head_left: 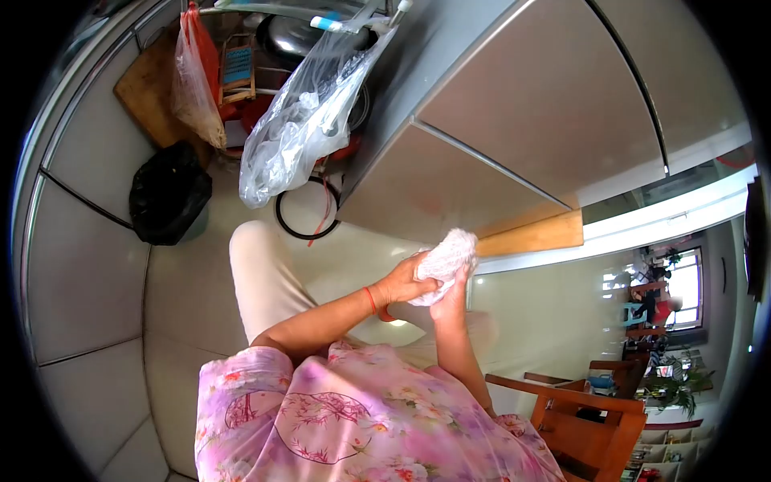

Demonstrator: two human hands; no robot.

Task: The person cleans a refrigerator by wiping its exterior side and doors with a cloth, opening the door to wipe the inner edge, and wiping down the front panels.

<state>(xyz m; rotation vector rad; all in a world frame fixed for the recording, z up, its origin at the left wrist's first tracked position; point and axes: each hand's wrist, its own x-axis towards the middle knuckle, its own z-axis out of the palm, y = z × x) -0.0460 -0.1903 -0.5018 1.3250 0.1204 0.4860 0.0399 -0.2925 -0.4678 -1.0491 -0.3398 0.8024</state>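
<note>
A fluffy pale pink cloth (446,263) is bunched up in front of my body, beside the lower part of a grey cabinet-like unit. My left hand (401,281), below a red wrist cord, is closed on the cloth's left side with the thumb across it. From the lower right, my right hand (451,296) grips the cloth too. Its fingers are partly hidden behind the folds.
The grey unit with large door panels (514,104) rises ahead. Clear plastic bags (301,132) hang at its left, above a black ring (279,213). A black-bagged bin (169,197) stands left. A wooden chair (582,418) is at right; a distant person (663,312) sits beyond.
</note>
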